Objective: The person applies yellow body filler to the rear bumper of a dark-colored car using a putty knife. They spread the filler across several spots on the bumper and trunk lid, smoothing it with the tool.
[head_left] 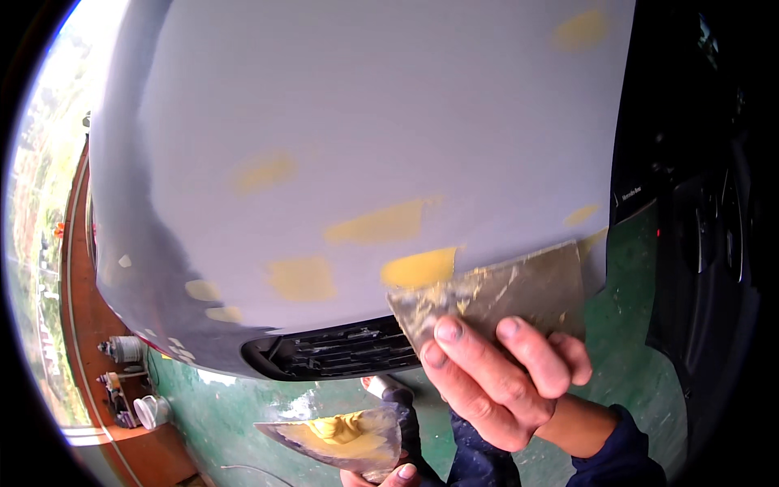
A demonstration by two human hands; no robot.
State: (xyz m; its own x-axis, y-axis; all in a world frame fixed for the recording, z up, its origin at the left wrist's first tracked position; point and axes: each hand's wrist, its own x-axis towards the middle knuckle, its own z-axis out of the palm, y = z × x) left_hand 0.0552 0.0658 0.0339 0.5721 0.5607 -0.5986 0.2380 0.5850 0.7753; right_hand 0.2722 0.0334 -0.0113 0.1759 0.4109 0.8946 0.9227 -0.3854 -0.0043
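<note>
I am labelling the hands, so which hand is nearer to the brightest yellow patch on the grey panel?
Right. The right hand is below and right of the yellow patch, holding a flat scraper; the left hand is farther below, at the picture's bottom edge.

The left hand [402, 476] and right hand [505, 391] were bare; a navy sleeve [621, 453] showed near right, dark trousers [484, 463] left of it

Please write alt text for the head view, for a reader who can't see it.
A person's right hand holds a broad, filler-smeared spreader beside a bright yellow filler patch on a grey car panel with paler yellow patches. Below, the left hand holds a second spreader bearing a lump of yellow filler above a green floor.
</note>
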